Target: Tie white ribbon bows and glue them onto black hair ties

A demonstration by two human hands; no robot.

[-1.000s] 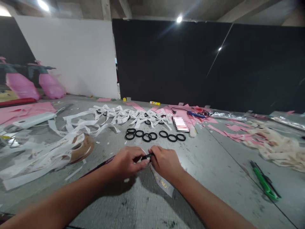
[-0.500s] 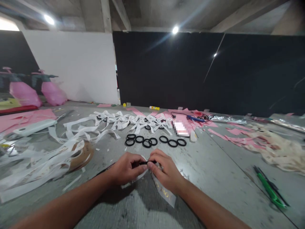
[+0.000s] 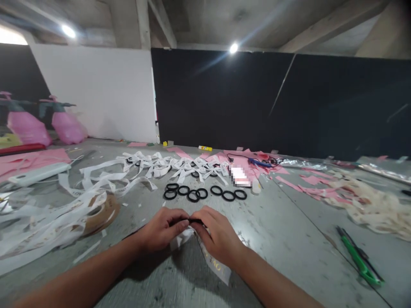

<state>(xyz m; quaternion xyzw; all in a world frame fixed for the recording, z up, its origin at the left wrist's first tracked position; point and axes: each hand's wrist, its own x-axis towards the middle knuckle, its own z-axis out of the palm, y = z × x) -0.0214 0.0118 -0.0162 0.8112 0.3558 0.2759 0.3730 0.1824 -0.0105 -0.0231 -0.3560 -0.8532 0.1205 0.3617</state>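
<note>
In the middle foreground, my left hand (image 3: 162,231) and my right hand (image 3: 220,237) meet, with thumbs and fingers pinched on a black hair tie (image 3: 194,220). A white ribbon (image 3: 220,270) with gold lettering hangs below my right hand. A shorter end of it shows under my left fingertips. How the ribbon passes around the band is hidden by the fingers. Just beyond my hands lie several loose black hair ties (image 3: 228,200). Behind these is a row of white ribbon bows (image 3: 186,170), some with black bands visible among them.
Left, loose white ribbon (image 3: 58,224) trails around a brown cardboard spool (image 3: 111,214). A green-handled cutting tool (image 3: 361,263) lies right, below crumpled cream material (image 3: 372,207). Pink scraps (image 3: 311,179), a yellow-and-white tube (image 3: 204,148) and pink spray bottles (image 3: 67,128) lie farther back.
My fingertips have come closer together on the black band, covering more of it. The white ribbon loop behind my left fingers has dropped below them. The view has shifted slightly.
</note>
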